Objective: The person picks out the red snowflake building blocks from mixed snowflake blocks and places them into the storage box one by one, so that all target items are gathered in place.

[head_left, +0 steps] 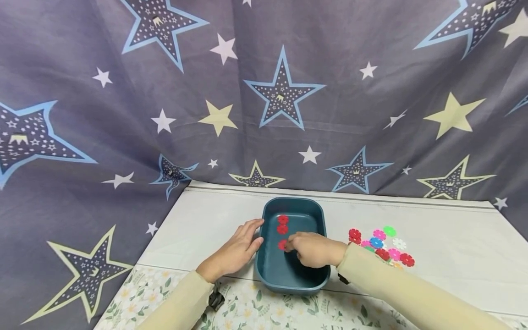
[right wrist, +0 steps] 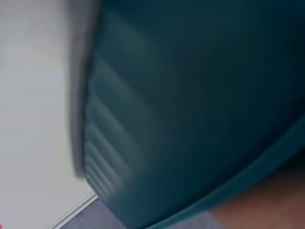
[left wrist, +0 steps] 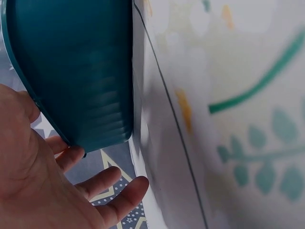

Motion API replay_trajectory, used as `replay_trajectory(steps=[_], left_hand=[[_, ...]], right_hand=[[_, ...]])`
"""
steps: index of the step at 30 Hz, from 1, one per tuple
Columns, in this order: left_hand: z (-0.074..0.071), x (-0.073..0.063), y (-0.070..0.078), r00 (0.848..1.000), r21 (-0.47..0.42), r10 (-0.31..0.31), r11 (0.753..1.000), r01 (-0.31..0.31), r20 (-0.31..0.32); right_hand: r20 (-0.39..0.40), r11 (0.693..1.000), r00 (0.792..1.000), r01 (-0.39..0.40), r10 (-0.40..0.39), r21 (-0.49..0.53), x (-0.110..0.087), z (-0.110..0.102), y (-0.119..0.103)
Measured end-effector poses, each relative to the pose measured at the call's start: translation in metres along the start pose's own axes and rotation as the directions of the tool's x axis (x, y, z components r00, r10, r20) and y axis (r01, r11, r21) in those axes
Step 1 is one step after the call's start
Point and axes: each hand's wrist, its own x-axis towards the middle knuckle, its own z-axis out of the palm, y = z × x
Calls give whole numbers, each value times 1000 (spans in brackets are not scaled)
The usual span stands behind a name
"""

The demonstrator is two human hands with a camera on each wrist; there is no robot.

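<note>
A dark teal plastic bin (head_left: 293,289) stands on the table with red flower-shaped discs inside. Two of these, a far red disc (head_left: 283,219) and a nearer red disc (head_left: 282,229), lie edge to edge on its floor. My right hand (head_left: 315,250) reaches over the right wall, its curled fingertips pinching another red disc (head_left: 282,244) below them; the thumb is hidden. At the left rim, my left hand (head_left: 235,250) rests its fingers loosely against the bin. In the left wrist view those fingers (left wrist: 112,183) are spread, some touching the rim.
Right of the bin lies a loose spread of flower discs, among them a green disc (head_left: 389,231), a blue disc (head_left: 376,242), a white disc (head_left: 398,243) and a dark red disc (head_left: 407,260). A floral cloth (head_left: 247,316) covers the near table. Behind hangs a star-patterned curtain (head_left: 264,146).
</note>
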Motion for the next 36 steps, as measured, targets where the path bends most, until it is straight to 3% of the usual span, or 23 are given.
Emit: replay_trajectory(steps=[11,15,21,26,29,32,36], left_hand=[[1,2,1,1000,1,19,1000,-19,-14],[0,2,2,1000,3,17,1000,-17,-5],[-1,1,3,1000,9,14,1000,-14,-9],[0,1,1,1000,16,9,1000,-9,-10],[0,0,0,1000,12,6,1000,-6,-6],[0,-1,0,1000,13,2,1000,-2,-5],[1,-1,0,1000,8,2,1000,-2,-11]], right_hand=[[-33,999,999,-26,27,22,5,3,5],[-131,998,991,34,-27,51,-2,-3,7],[-338,994,938,100,-79,45,-21,-24,13],[-464,999,886,28,-7,38,-42,-35,31],[-498,996,865,-34,68,77,-55,-34,50],[-484,988,862,-109,150,112,-67,-27,73],[-403,966,878,-230,259,120,-83,-13,98]])
